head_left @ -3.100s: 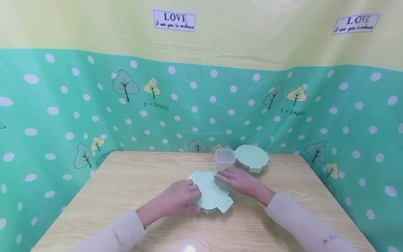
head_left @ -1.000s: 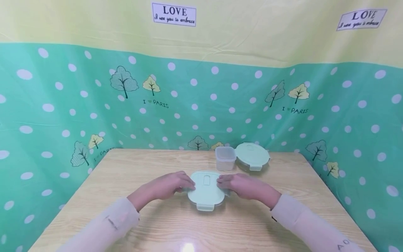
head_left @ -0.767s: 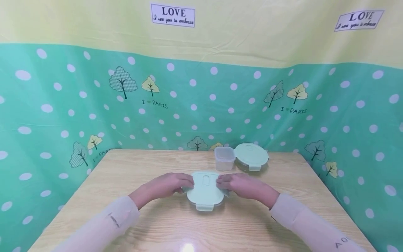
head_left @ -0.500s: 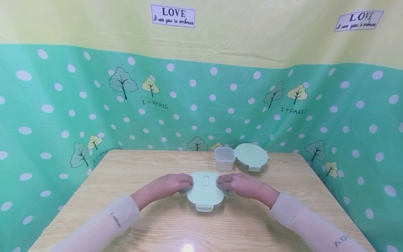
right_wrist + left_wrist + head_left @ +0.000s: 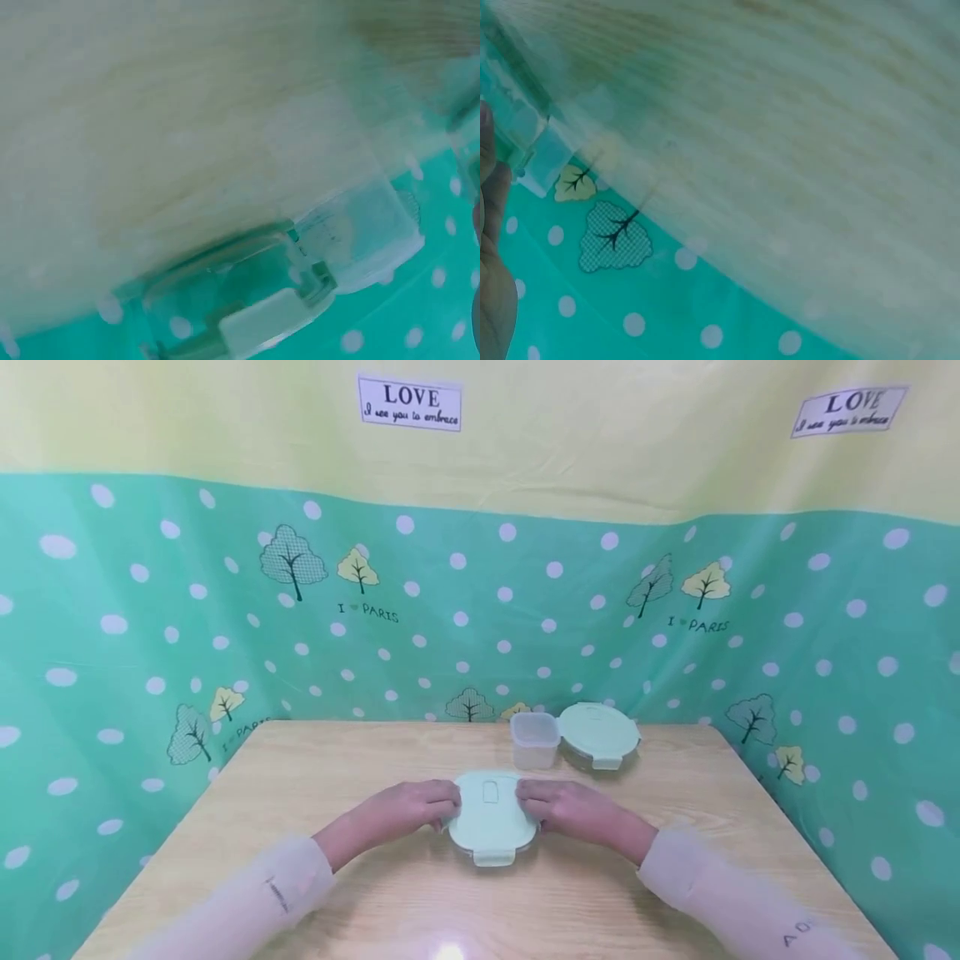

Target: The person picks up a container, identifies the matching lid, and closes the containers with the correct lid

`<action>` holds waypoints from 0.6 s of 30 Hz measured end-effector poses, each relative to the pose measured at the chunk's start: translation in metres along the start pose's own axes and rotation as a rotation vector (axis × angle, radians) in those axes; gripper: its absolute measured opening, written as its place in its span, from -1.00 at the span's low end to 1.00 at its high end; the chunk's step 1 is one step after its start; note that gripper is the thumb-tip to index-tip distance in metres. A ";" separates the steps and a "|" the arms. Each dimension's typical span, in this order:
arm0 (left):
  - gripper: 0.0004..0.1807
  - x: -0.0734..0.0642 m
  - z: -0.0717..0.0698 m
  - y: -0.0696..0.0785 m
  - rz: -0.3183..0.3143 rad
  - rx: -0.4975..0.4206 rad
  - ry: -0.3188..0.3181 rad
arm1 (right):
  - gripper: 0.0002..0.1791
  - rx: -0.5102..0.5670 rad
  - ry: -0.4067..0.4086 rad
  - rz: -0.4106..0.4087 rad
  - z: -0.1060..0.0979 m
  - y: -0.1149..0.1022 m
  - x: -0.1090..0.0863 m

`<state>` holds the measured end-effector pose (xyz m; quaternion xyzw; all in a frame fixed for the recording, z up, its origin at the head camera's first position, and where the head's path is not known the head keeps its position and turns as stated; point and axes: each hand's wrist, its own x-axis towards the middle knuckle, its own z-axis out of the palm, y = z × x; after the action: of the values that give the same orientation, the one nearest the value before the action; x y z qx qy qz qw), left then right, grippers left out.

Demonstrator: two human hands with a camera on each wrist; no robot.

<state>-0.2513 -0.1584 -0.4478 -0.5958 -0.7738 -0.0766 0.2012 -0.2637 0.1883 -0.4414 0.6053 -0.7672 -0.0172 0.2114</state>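
Observation:
A food container with a mint-green lid (image 5: pixel 491 818) sits on the table between both hands, its front latch (image 5: pixel 494 857) folded down toward the person. My left hand (image 5: pixel 411 808) grips its left side, fingertips on the lid edge and thumb lower down. On the opposite side my right hand (image 5: pixel 581 812) grips the rim in the same way. Both hands hide the side latches. In the left wrist view, part of the clear container wall (image 5: pixel 544 154) shows beside the left hand (image 5: pixel 495 262). Only a sliver of the held container enters the right wrist view.
Behind the right hand stand a clear square tub (image 5: pixel 536 747) and a larger round container with a green lid (image 5: pixel 598 731), close together near the table's back edge. A polka-dot curtain (image 5: pixel 480 593) hangs behind and beside the wooden table (image 5: pixel 352 760).
The container has been turned so one latch faces the person. Both hands have shifted to its opposite sides. In the last half second, the side flaps have dropped mostly from sight under the fingers.

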 end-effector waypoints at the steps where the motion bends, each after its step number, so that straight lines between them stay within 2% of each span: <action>1: -0.58 0.000 0.002 0.000 -0.002 0.002 -0.003 | -0.51 -0.015 0.024 -0.016 0.003 0.000 0.000; 5: -0.61 0.001 0.005 0.000 -0.008 0.060 -0.025 | -0.51 -0.043 0.083 -0.019 0.008 0.000 -0.002; 9: -0.64 0.000 0.004 -0.002 0.029 0.173 -0.052 | -0.51 -0.066 0.073 -0.033 0.009 0.001 0.000; 11: -0.67 -0.002 0.003 -0.003 0.066 0.259 -0.072 | -0.51 -0.073 0.067 -0.046 0.009 0.001 0.001; 16: -0.79 -0.005 0.000 -0.007 0.187 0.548 -0.115 | -0.49 -0.103 0.063 -0.063 0.007 0.002 0.003; 18: -0.70 -0.004 -0.001 -0.009 0.249 0.637 -0.114 | -0.47 -0.116 0.060 -0.070 0.006 0.003 0.003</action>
<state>-0.2594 -0.1645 -0.4473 -0.5963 -0.6900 0.2274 0.3416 -0.2688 0.1846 -0.4447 0.6187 -0.7367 -0.0509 0.2682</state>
